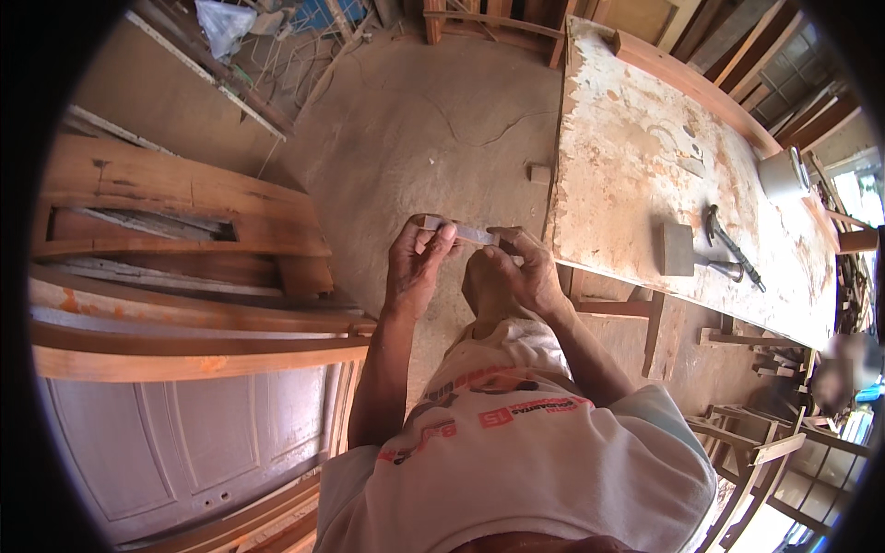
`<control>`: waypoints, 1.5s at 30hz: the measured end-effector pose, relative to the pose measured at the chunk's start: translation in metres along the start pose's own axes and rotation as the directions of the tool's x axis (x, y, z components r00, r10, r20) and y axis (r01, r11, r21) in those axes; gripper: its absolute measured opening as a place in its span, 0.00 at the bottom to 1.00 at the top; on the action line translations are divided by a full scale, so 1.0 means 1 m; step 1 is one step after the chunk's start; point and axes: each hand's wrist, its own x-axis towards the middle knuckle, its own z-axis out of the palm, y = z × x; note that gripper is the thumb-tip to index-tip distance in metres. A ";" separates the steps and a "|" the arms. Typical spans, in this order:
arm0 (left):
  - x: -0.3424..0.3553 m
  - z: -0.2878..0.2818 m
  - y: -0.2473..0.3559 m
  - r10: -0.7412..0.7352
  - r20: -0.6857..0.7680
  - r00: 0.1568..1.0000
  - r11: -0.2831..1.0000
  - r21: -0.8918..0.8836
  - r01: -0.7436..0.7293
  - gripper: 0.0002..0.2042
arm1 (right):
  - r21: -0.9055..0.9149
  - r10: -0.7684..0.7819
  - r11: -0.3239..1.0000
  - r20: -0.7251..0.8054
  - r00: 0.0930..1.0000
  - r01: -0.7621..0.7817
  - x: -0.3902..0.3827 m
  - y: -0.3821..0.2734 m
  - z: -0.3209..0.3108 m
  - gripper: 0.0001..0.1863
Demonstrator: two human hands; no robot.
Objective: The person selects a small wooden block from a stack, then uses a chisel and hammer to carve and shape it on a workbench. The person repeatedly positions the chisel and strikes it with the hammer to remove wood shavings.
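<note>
In the middle of the view, my left hand [417, 263] pinches the left end of a thin, pale grey strip [472, 234], its thumb on top. My right hand [525, 272] grips the other end with thumb and fingers. The strip lies crosswise between both hands; I cannot make out its material. Just right of my hands is the worn white workbench [608, 157], with a grey block [678, 249], a black tool with a long shaft [733, 244] and a metal can [784, 173] on it.
Reddish wooden frames [175, 175] and a grey panelled door [184, 433] stand at my left. The concrete floor [387, 129] has a thin cord across it. Wooden trestles [664, 341] are below the bench, stacked timber [737, 55] behind it, and a plastic bag [221, 28] sits upper left.
</note>
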 end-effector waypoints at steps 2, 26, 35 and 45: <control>0.014 0.001 0.009 0.047 0.023 0.999 0.998 0.047 -0.048 0.11 | -0.022 -0.046 0.999 -0.004 0.999 0.046 0.012 -0.001 -0.003 0.17; 0.358 -0.118 0.023 -0.179 0.098 0.979 0.983 0.068 0.173 0.16 | -0.438 0.216 0.843 -0.258 0.942 -0.313 0.250 0.093 -0.013 0.25; 0.519 -0.054 0.054 -0.132 0.439 0.889 0.990 0.097 0.100 0.16 | -0.340 0.082 0.629 -0.865 0.495 -0.699 0.238 0.159 -0.043 0.22; 0.644 0.111 0.032 0.017 0.745 0.667 0.991 0.078 -0.112 0.18 | -0.118 0.067 0.611 -0.978 0.200 -0.783 0.238 0.178 -0.038 0.19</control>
